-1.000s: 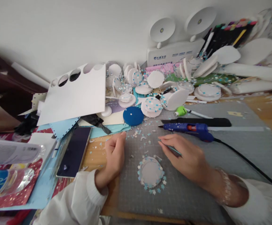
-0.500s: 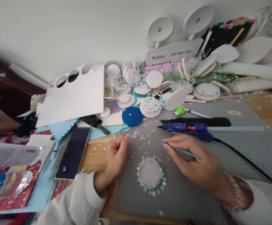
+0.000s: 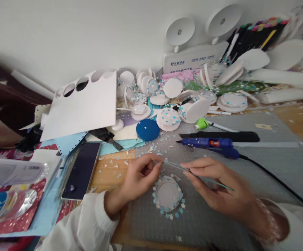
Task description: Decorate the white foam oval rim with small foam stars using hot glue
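My right hand (image 3: 214, 181) grips a pair of thin teal tweezers (image 3: 206, 178), which point left. Their tips meet the fingertips of my left hand (image 3: 142, 174), where thumb and forefinger are pinched together. Whatever sits in that pinch is too small to make out. Just below the tips, a round white disc (image 3: 168, 195) lies on the grey cutting mat (image 3: 214, 226), ringed with small pale-blue and white star-shaped pieces. Loose bits of the same kind are scattered above it, near a blue round lid (image 3: 148, 129).
A blue glue gun (image 3: 209, 143) with a black cord lies behind my right hand, beside a black cutter (image 3: 227, 136). A phone (image 3: 82, 170) rests at left, near a white board (image 3: 88, 108) with round holes. Decorated white discs (image 3: 168, 118) are heaped along the wall.
My left hand has moved right and opened from a loose fist into a pinch at the tweezer tips. The tweezers have shifted slightly right and down.
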`<state>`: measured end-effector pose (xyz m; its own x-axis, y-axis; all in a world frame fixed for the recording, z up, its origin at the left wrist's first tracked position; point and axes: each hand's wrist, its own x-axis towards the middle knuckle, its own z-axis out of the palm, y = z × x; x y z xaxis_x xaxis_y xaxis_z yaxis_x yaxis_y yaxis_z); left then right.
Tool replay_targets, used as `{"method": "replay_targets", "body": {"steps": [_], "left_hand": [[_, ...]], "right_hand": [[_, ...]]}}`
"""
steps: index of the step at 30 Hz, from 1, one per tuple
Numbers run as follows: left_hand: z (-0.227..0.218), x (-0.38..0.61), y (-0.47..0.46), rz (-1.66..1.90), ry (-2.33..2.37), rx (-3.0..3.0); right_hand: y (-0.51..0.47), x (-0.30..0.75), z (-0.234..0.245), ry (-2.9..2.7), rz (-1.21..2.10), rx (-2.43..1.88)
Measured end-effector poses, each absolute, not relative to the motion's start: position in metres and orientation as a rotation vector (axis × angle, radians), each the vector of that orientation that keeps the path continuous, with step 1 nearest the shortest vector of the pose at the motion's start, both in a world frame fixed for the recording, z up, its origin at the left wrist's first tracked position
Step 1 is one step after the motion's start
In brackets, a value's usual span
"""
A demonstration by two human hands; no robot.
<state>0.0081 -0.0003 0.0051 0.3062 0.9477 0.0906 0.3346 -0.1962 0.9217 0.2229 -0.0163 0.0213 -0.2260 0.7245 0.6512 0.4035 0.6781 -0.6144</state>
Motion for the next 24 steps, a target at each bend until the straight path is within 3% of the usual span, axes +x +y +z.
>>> {"method": "replay_targets", "body": {"steps": [15,24], "left_hand": [[0.01,0.001,0.006,1.029,1.36,2.095],[0.047,0.007,-0.033,0.871,0.734,2.863]], "right_hand": [[-0.016,0.227,0.019,-1.68,0.208,-0.974],[-0.014,0.227,0.021,-1.669,0.109,-0.897]]}}
